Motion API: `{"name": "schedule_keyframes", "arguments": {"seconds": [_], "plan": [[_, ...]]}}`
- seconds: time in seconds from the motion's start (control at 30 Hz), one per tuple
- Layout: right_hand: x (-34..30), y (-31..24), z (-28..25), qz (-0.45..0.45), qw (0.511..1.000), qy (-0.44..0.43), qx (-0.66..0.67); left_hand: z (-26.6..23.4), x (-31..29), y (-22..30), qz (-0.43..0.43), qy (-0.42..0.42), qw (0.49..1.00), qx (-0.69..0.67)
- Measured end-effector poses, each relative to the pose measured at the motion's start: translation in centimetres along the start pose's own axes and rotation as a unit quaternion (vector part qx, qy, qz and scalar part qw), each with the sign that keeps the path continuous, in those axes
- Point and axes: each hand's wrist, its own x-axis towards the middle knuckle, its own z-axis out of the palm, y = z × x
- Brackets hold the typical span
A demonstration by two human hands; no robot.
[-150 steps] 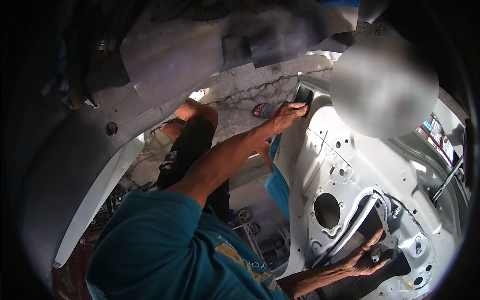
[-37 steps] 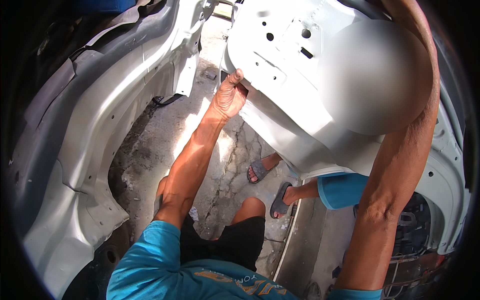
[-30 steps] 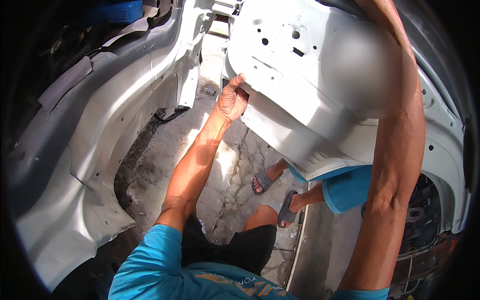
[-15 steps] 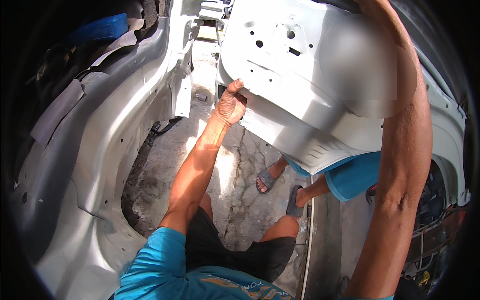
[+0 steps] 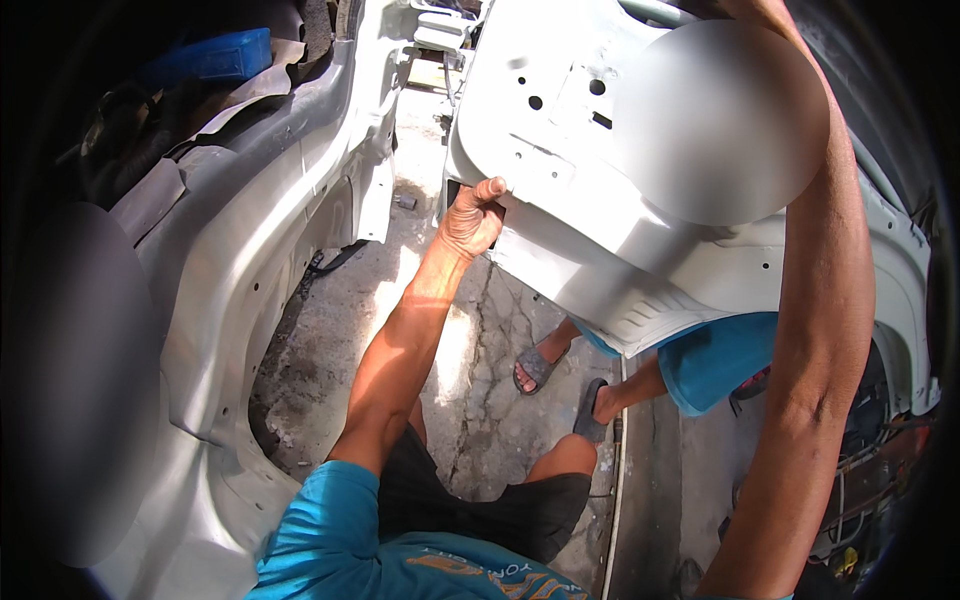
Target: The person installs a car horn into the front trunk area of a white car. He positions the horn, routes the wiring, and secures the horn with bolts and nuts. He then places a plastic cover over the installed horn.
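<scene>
A white car door panel with several holes hangs in front of me, tilted. At its left edge my left hand is closed around the rim of an opening, with the thumb up on the panel's face. My right forearm stretches up past the panel's right side. Only the base of my right hand shows at the top edge; its fingers are cut off. A blurred round patch hides the panel's upper right part.
On the left stands a silver car body frame, with a blue box behind it. A person in blue shorts and grey slippers stands behind the panel. The floor is cracked concrete, with a thin pale pipe along it.
The panel, my left hand and the car frame have shifted slightly right and down in view together. My left hand keeps its hold on the panel's edge.
</scene>
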Motion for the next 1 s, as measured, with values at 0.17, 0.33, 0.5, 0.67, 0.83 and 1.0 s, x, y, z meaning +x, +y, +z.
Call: {"name": "schedule_keyframes", "arguments": {"seconds": [0.17,0.33,0.5,0.67,0.83,1.0], "plan": [[-0.5,0.3,0.0,-0.014,1.0,0.007,0.002,0.6,-0.4,0.7,-0.046,0.014,0.999,0.021],[-0.8,0.1,-0.7,-0.005,1.0,-0.007,0.008,1.7,-0.7,0.4,-0.05,0.018,0.997,0.06],[0.6,0.3,-0.8,-0.003,0.999,0.036,-0.028,1.8,-0.8,0.3,-0.044,0.002,0.999,0.031],[0.8,0.9,-0.1,-0.006,0.999,0.038,0.012,0.6,-0.8,0.9,-0.059,0.007,0.997,0.04],[-0.4,0.5,-0.4,-0.018,0.999,0.023,0.02,0.7,-0.8,1.0,-0.081,0.002,0.996,0.022],[0.5,0.7,0.1,0.008,0.998,0.06,-0.022,0.1,-0.8,0.3,-0.076,0.022,0.997,0.02]]}}
